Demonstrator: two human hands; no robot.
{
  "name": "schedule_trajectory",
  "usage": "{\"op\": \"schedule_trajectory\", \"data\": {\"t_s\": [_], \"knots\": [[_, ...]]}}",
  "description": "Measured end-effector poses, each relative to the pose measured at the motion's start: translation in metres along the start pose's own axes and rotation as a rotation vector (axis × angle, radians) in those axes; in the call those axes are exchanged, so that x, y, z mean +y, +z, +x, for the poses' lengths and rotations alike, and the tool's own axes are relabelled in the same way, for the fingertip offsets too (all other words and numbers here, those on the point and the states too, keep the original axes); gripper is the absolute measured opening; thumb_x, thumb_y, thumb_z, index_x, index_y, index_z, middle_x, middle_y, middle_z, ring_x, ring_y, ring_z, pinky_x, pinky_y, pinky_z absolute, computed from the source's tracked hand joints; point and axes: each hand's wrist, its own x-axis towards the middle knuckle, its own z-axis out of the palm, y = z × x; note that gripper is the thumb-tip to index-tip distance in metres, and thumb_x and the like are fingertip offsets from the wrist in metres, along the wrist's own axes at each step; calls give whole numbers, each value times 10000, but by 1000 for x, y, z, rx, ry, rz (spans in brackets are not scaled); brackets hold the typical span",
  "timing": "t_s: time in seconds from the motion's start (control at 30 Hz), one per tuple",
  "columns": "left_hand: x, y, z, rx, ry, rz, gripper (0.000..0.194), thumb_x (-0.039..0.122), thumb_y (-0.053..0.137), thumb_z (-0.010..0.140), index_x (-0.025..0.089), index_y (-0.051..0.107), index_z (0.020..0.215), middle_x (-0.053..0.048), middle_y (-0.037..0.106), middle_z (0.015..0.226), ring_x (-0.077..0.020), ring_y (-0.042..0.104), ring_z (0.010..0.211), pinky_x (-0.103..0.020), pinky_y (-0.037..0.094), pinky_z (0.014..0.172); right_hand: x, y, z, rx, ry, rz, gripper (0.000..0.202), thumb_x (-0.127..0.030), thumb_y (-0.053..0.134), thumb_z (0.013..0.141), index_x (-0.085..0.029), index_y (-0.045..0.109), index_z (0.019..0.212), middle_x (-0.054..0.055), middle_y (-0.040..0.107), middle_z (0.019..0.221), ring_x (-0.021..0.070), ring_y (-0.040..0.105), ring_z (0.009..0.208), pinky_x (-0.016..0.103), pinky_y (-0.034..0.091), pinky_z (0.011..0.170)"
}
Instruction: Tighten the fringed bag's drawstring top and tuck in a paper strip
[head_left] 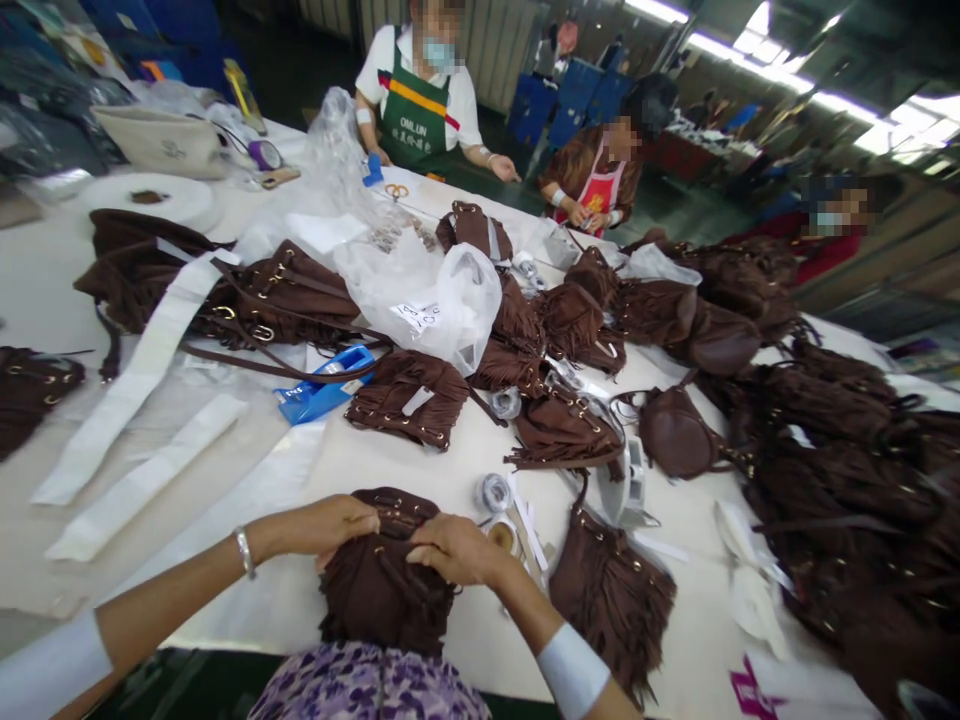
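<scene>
The left hand [330, 527] and right hand [454, 548] both clamp the top edge of a brown suede fringed bag [382, 580] – fingers curled over its studded rim (soft, matte, tasselled) – at the near edge of the white table [465, 470]; a shiny tape roll [495, 492] lies just beyond.

A white table [480, 470] carries brown fringed bags [409, 398], white paper strips [142, 365], tape rolls [495, 492] and a clear plastic bag [435, 290].
</scene>
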Motion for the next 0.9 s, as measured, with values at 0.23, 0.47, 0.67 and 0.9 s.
{"op": "schedule_trajectory", "data": {"t_s": [0.23, 0.47, 0.67, 0.9], "knots": [[3, -13, -4, -403, -201, 13, 199, 280, 573, 718, 197, 720, 824, 14, 546, 441, -162, 530, 364, -247, 408, 419, -33, 20, -11, 66, -139, -159, 290, -427, 432, 968, -290, 670, 1063, 34, 702, 969, 192, 591, 930, 329, 401, 805], [32, 0, -11, -417, -187, 221, 201, 142, 527, 565, 224, 694, 640, 38, 527, 417, -138, 460, 305, -253, 368, 403, -32, 37, -17, 112, -117, -118, 316, -463, 403, 973, -315, 656, 1093, 34, 679, 1006, 197, 555, 989, 348, 386, 865], [25, 0, -14, -309, -100, 211, 104, 160, 484, 623, 214, 570, 642, 61, 481, 438, -131, 487, 334, -209, 307, 359, -31, 39, -24, 138, -104, -75, 301, -418, 386, 987, -292, 655, 1033, 18, 688, 977, 185, 552, 967, 350, 368, 850], [-9, 13, -8, -45, -120, -118, 228, 398, 427, 880, 199, 510, 805, 64, 515, 553, -90, 455, 314, -188, 277, 326, -28, 49, -27, 158, -77, -59, 213, -378, 457, 962, -284, 647, 956, -3, 706, 946, 183, 562, 959, 353, 355, 824]]}}
